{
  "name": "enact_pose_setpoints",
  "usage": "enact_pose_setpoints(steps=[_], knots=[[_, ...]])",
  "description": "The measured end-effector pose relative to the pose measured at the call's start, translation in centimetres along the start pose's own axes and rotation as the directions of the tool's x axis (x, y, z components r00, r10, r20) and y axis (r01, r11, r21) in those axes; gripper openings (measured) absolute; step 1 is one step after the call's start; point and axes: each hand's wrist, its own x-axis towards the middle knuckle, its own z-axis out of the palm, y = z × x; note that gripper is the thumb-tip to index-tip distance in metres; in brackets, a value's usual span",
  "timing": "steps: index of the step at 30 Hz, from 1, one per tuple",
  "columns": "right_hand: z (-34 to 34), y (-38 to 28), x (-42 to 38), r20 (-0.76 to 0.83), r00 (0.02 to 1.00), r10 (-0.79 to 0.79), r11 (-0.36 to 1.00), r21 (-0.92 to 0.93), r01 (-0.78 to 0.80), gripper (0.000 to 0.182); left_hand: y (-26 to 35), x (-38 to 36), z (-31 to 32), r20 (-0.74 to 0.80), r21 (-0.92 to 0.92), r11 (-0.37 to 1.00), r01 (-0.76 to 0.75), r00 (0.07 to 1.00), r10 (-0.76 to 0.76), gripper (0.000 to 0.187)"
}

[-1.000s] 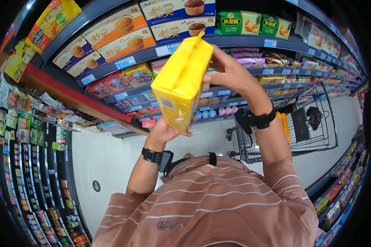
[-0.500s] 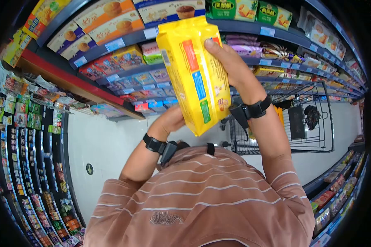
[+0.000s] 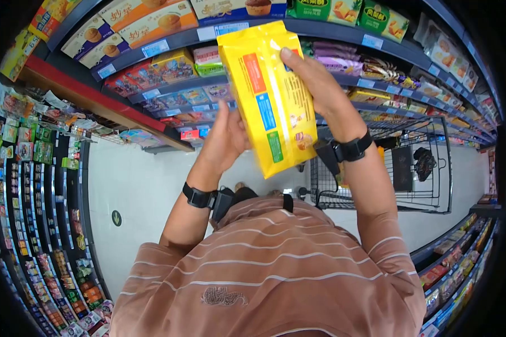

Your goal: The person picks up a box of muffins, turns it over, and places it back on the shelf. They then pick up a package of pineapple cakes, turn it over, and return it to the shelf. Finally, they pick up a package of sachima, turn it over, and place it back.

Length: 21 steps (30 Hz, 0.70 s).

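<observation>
A large yellow package [image 3: 272, 106] with red, blue and green labels is tilted in front of my chest. My right hand [image 3: 315, 81] grips its right edge, the thumb on the near face and the other fingers hidden behind. At the package's left side is my left hand [image 3: 226, 137], thumb raised and fingers partly curled with gaps between them. Whether its fingertips touch the package is hard to tell. Both wrists wear black straps with a device.
Shelves with boxed cakes [image 3: 171, 22] and green boxes [image 3: 382, 19] stand ahead. A black wire cart [image 3: 402, 174] holding dark items is at the right. More stocked shelves [image 3: 39, 224] line the left, and others [image 3: 455, 264] the lower right.
My left hand has come out from under the package's lower left side and risen, its thumb now apart. The package has moved slightly; my right hand keeps its hold.
</observation>
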Motion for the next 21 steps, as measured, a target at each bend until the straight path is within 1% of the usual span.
enact_pose_setpoints(steps=[1,4,5,8,12,15,18,21], knots=[[-0.3,0.1,0.2,0.013,1.0,0.018,1.0,-0.01,-0.018,0.054,0.3,-0.1,-0.5,0.045,0.029,1.0,0.003,0.999,-0.004,0.084],[-1.2,0.7,1.0,0.014,0.996,0.088,0.994,0.067,-0.089,0.053,1.3,-0.7,0.1,0.057,0.08,0.997,0.008,0.998,-0.012,0.092],[-1.6,1.0,1.2,0.026,0.995,0.095,0.987,0.128,-0.098,0.053,1.6,-0.9,0.7,0.031,0.104,0.995,0.007,0.999,-0.01,0.093],[-2.7,2.3,2.1,0.041,0.993,0.114,0.96,0.253,-0.12,0.052,2.0,-1.1,1.2,0.024,0.176,0.984,-0.004,1.0,0.0,0.096],[-3.7,2.9,2.4,0.101,0.984,0.145,0.918,0.358,-0.172,0.051,2.2,-1.1,1.8,0.044,0.233,0.972,-0.026,0.999,0.017,0.097],[-4.3,3.5,2.6,0.101,0.981,0.166,0.89,0.414,-0.193,0.05,2.8,-1.2,2.6,0.05,0.267,0.963,-0.037,0.998,0.024,0.097],[-4.5,3.7,2.5,0.084,0.985,0.148,0.891,0.422,-0.17,0.05,3.2,-1.2,3.3,0.048,0.304,0.952,-0.045,0.998,0.031,0.098],[-4.5,3.5,2.2,0.099,0.985,0.138,0.897,0.41,-0.167,0.05,3.1,-1.0,3.4,0.05,0.339,0.94,-0.047,0.998,0.032,0.097]])
